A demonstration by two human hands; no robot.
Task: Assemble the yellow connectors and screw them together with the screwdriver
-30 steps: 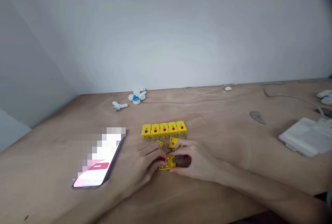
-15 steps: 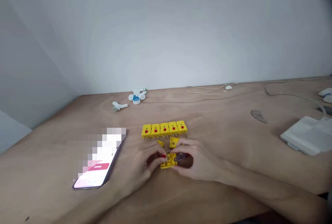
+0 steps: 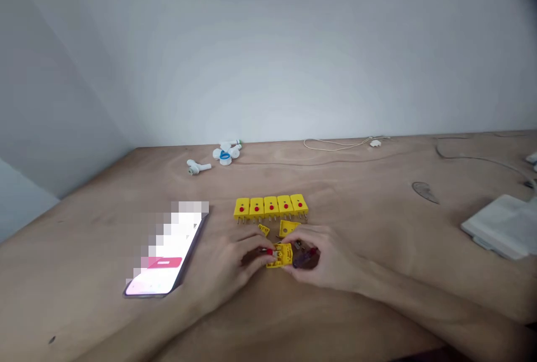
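Between both hands is an open yellow plug housing (image 3: 285, 257), its inner ribs and metal bits facing up. My right hand (image 3: 329, 258) grips the housing's right end between thumb and fingers. A screwdriver (image 3: 305, 259) with a dark, see-through handle and a red part lies within that hand's curl. My left hand (image 3: 237, 258) is closed, thumb and forefinger pinching a small red piece (image 3: 269, 252) at the housing's left end. Just beyond the fingers lie a yellow cover (image 3: 288, 228) and a small yellow piece (image 3: 264, 230). Whether the red piece is seated is unclear.
Several yellow plugs (image 3: 271, 206) with red dots stand in a row, pins towards me. A lit phone (image 3: 165, 261) lies left. White pipe-like fittings (image 3: 198, 167), one with a blue ring (image 3: 225, 155), sit near the wall. A white box (image 3: 499, 225) lies right, a thin cord (image 3: 331, 145) at the back.
The view has shifted slightly, so everything sits a little further right. The housing is turned slightly between my hands, and the screwdriver handle lies at a different angle in my right hand.
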